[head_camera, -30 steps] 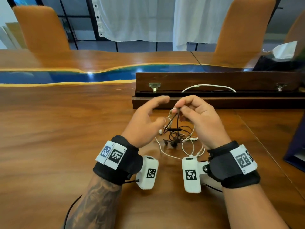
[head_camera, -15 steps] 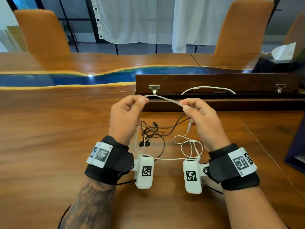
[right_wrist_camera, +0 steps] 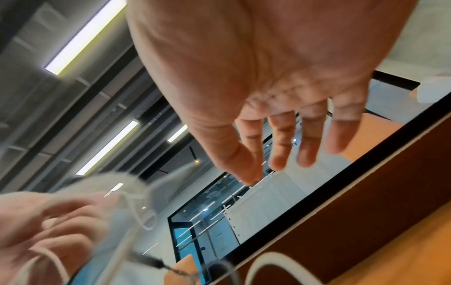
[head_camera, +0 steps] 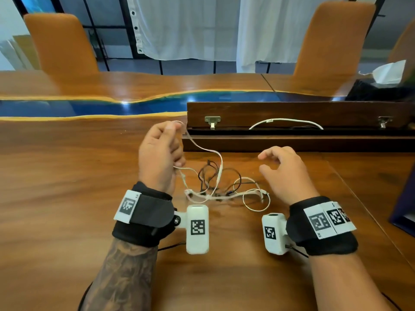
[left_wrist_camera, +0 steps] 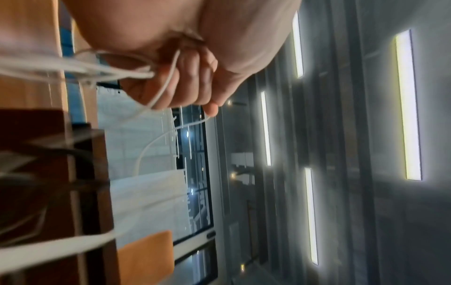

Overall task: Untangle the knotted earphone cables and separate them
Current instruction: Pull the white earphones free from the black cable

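1. Lifting the white earphone cable (head_camera: 203,149), the left hand (head_camera: 159,158) pinches it, probably to draw it out of the knot.
2. Right hand (head_camera: 285,171) hovers released, fingers loose, holding nothing.
3. Black earphone cable (head_camera: 233,176) lies tangled on the table (head_camera: 67,198) between both hands.

White cable (head_camera: 203,149), black cable (head_camera: 235,176), brown wooden table (head_camera: 67,176).
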Available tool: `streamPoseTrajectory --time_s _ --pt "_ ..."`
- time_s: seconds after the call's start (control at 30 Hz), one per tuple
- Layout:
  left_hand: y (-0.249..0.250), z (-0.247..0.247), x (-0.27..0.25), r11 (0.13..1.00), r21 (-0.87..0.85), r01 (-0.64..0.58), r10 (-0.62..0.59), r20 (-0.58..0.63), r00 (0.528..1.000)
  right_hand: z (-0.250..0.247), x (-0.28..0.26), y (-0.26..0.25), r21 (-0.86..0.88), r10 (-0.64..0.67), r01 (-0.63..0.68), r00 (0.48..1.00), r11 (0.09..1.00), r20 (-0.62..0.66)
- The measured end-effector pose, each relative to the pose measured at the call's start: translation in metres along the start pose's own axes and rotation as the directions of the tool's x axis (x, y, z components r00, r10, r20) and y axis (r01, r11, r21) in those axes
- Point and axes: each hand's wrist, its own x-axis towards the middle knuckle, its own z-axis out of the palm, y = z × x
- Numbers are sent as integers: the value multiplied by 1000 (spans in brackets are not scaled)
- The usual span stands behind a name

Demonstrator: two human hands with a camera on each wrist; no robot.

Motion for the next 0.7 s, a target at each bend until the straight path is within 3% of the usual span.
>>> streamPoseTrajectory --time_s 0.1,0.17,0.23,0.3,0.43,0.57,0.7 --pt "-9 15 -9 998 42 39 -43 123 991 -6 -9 -21 213 -215 216 976 953 -28" --pt "-10 20 -13 999 33 31 -36 169 985 -12 -18 -40 427 -330 262 940 865 90" --pt "-9 23 -15 1000 -16 25 -21 196 980 -10 -24 -51 509 -398 227 880 831 258" --pt "-5 24 -16 996 -92 13 6 208 978 1 -27 -51 434 -371 200 857 878 356" --pt "9 26 -14 963 -270 25 39 229 973 21 -19 -32 175 -168 115 931 978 325" --pt "17 32 -8 939 -340 47 49 271 961 28 -16 -28 177 -180 106 858 979 482" --pt "19 36 8 878 -451 159 5 341 940 34 -18 -42 313 -241 78 816 946 525"
